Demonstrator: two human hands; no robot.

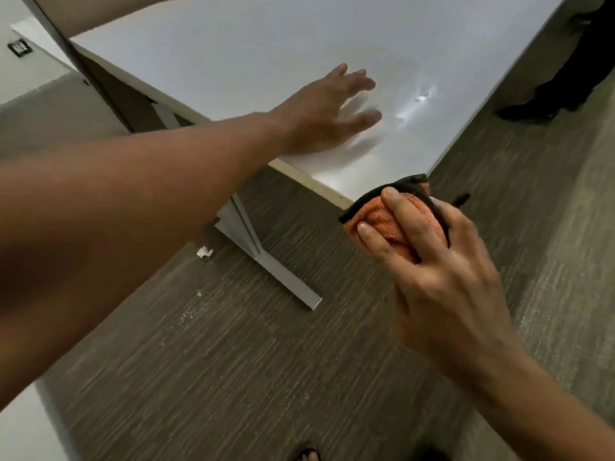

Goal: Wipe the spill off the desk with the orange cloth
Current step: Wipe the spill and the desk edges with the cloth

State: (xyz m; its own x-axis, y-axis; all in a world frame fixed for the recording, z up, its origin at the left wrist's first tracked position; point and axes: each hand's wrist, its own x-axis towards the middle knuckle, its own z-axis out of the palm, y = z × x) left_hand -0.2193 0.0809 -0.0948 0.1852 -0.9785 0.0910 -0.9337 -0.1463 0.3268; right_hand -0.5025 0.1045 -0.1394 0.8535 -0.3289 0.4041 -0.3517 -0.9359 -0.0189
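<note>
Two hands show: our left hand (327,109) lies flat on the white desk (233,54), fingers straight and spread, just beside the wet spill (416,103). Our right hand (432,257) grips the bunched orange cloth (376,221) off the desk's near corner. We judge wiping not yet begun; next, the cloth must reach the spill.

Left hand (327,111) beside spill (421,98)
</note>
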